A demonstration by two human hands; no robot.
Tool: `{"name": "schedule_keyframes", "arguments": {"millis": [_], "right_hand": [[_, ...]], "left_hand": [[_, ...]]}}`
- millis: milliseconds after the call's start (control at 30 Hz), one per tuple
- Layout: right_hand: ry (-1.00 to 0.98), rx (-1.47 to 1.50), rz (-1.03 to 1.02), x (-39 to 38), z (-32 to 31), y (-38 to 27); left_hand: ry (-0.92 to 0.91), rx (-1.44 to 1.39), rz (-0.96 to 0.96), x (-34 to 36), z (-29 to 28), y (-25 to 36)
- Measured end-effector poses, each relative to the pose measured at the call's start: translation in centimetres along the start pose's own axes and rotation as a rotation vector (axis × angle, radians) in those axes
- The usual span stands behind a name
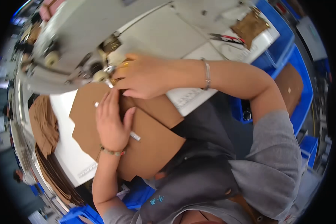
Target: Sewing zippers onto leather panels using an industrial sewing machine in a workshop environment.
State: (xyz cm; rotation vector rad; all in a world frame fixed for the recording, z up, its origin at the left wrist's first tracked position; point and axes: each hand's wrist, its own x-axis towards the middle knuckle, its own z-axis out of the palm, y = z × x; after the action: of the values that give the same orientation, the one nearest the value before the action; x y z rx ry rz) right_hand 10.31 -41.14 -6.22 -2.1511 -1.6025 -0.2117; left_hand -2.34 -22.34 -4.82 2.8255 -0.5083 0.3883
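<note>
Under the head of a sewing machine point(67, 48) lie brown cut pieces point(156, 145), overlapping, with small white labels on them. My left hand point(112, 123) rests flat on the pieces, fingers stretched toward the machine's foot and thumb apart. My right hand point(140, 76) is bent over the foot area, just beyond the left fingertips, its fingers curled and blurred; what they hold is hidden. The machine's metal foot and rollers point(100, 76) show beside the right fingers.
A heap of brown pieces point(43, 123) and stacked ones lie left on the white table point(61, 153). Red-handled snips point(231, 39) and a brown scrap point(250, 26) lie back right. Blue bins point(302, 104) stand right and below. A person point(24, 177) is at far left.
</note>
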Motion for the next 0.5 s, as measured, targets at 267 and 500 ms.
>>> {"name": "schedule_keyframes", "arguments": {"millis": [267, 500], "right_hand": [[0.001, 0.363, 0.137, -13.4, -10.3, -3.0], [0.183, 1.158, 1.437, -34.2, 5.6, -2.8]], "left_hand": [[-0.113, 0.06, 0.015, -0.2, 0.0, -0.1], [-0.133, 0.047, 0.052, -0.1, 0.1, 0.2]]}}
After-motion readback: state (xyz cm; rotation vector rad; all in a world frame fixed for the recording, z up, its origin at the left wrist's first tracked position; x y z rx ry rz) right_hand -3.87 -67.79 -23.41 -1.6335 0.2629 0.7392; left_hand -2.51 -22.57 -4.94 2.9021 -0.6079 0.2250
